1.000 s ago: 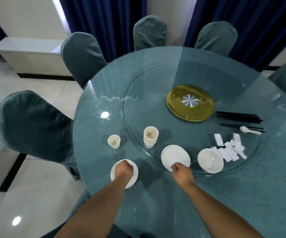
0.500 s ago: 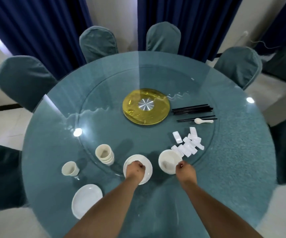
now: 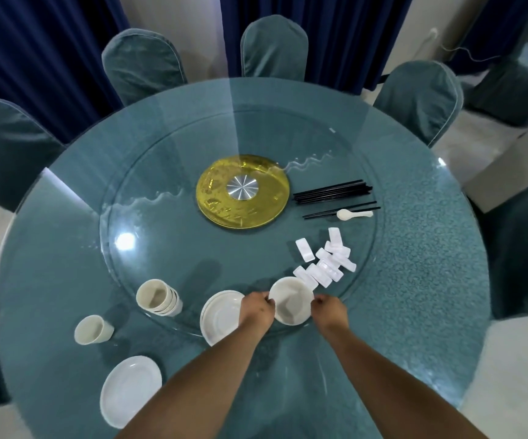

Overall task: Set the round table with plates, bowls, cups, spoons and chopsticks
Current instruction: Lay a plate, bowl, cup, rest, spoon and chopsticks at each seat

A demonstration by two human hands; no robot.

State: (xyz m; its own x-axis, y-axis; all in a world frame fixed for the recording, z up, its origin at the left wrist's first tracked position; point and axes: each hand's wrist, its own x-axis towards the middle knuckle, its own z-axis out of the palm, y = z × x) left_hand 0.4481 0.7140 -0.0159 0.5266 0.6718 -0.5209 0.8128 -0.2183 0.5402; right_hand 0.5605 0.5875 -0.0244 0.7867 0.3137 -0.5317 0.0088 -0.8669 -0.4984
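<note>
My left hand (image 3: 256, 312) and my right hand (image 3: 329, 308) grip opposite rims of a white bowl (image 3: 291, 301) at the near edge of the glass turntable (image 3: 167, 223). A stack of white plates (image 3: 221, 316) lies just left of the bowl, partly under my left hand. One white plate (image 3: 131, 389) sits alone at the table's near left edge, with a single cream cup (image 3: 93, 329) beyond it. A stack of cream cups (image 3: 158, 296) stands on the turntable. Black chopsticks (image 3: 332, 191), a white spoon (image 3: 352, 214) and white rests (image 3: 322, 264) lie to the right.
A yellow disc with a metal hub (image 3: 242, 191) marks the centre of the round teal table (image 3: 414, 280). Teal-covered chairs (image 3: 273, 49) ring the table, with dark blue curtains behind them.
My left hand left the plate stack and moved right onto the bowl's rim. My right hand closed on the bowl's other side. The view shifted to the right around the table.
</note>
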